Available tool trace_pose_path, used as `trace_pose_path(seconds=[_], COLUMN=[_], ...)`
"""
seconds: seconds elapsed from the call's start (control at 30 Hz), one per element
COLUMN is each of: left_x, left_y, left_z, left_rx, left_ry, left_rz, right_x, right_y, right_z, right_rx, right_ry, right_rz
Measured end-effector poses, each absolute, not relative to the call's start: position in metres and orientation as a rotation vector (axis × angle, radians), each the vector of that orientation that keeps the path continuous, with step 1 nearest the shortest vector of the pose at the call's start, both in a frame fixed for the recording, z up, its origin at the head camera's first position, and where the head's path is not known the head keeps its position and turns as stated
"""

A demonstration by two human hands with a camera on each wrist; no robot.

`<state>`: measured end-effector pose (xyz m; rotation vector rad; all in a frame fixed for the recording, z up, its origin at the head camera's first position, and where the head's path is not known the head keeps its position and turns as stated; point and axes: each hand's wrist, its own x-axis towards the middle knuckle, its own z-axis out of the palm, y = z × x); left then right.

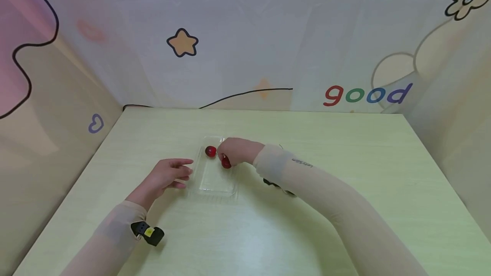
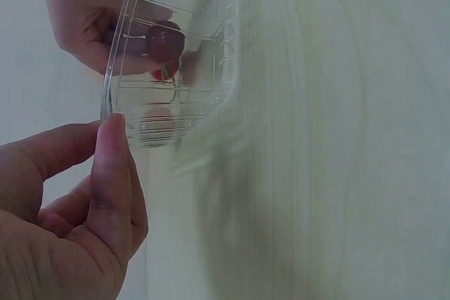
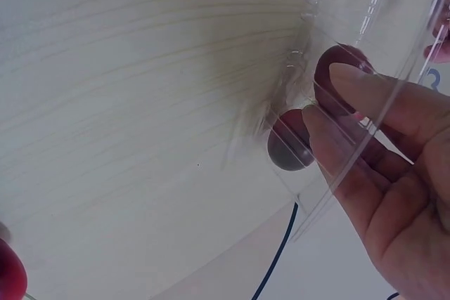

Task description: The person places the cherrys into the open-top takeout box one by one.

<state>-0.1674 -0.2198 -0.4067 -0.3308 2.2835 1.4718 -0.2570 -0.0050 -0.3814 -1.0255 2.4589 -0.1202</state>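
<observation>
A clear plastic container [image 1: 212,182] lies on the table, and my right hand [image 1: 237,150] reaches over its right side. Thumb and fingers pinch a red cherry [image 1: 226,163], also seen in the right wrist view as a dark cherry [image 3: 336,68] behind the plastic wall. Another cherry [image 1: 210,151] sits toward the container's far end, just left of the right hand. My left hand [image 1: 170,176] is at the container's left side, fingers apart and relaxed. In the left wrist view its fingertips [image 2: 112,131] are right at the clear rim.
One more red cherry [image 3: 10,272] shows at the lower left edge of the right wrist view, outside the container. Pale wood-grain table [image 1: 345,161] surrounds the container. A printed cloth backdrop [image 1: 245,46] rises behind the table and along both sides.
</observation>
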Motion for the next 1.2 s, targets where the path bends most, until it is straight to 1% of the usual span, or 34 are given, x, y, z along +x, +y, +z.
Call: trace_pose_path(seconds=[0.57,1.2], left_x=[-0.1697,-0.1694], left_y=[-0.2202,-0.2211], left_z=[-0.4091,-0.4077], left_rx=[-0.314,-0.321], left_ry=[2.282,2.288], left_rz=[1.476,1.468], right_x=[-0.2531,-0.2577], right_y=[-0.0089,-0.0062], right_z=[-0.3810,-0.3821], right_rx=[-0.969,-0.996], right_ry=[2.444,2.493], right_rz=[-0.064,-0.086])
